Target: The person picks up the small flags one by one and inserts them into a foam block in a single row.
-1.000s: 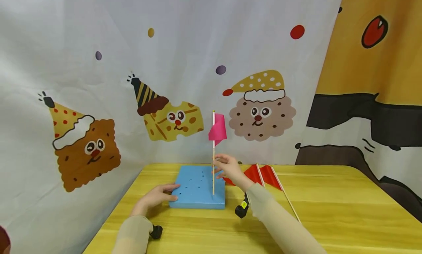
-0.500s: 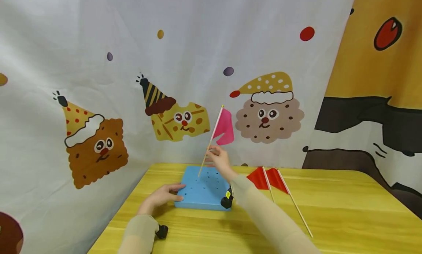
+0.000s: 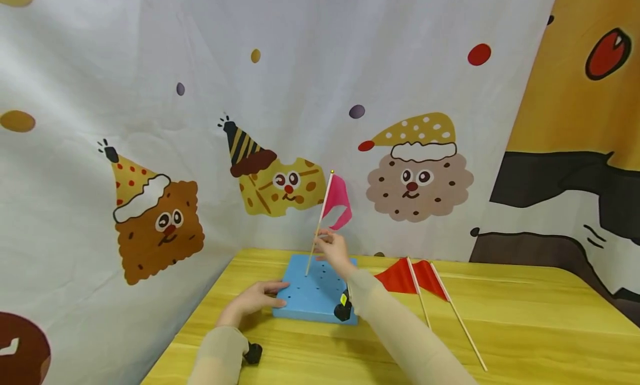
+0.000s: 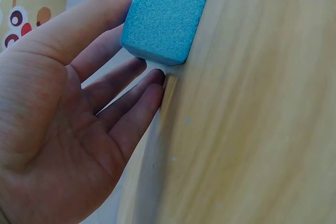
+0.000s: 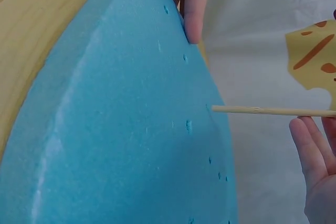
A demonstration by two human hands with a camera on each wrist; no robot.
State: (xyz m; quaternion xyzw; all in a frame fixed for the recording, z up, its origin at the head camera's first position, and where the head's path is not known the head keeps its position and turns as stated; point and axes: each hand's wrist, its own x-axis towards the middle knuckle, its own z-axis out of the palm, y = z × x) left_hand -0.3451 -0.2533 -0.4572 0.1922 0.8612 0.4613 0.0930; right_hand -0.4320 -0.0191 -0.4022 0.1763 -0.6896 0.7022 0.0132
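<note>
A light blue foam board [image 3: 312, 304] with small holes in its top lies flat on the table. My right hand [image 3: 332, 251] pinches the wooden stick of a pink flag [image 3: 337, 196] above it, the stick leaning slightly right at the top. In the right wrist view, the stick's lower tip [image 5: 214, 108] is at a small hole, touching or almost touching the surface. My left hand [image 3: 255, 300] rests against the board's left edge. Its fingers look mostly straight in the left wrist view, along the end of the foam [image 4: 165, 14].
Two red flags, one nearer the board [image 3: 400, 276] and one further right [image 3: 431, 279], lie on the yellow wood-grain table [image 3: 525, 313]. Behind the table hangs a white cloth [image 3: 300, 96] printed with cartoon biscuits and cheese.
My right hand has moved the pink flag from the board's front right to its back left, and the upright stick now leans right. The flag has just come down slightly. My left hand stays at the board.
</note>
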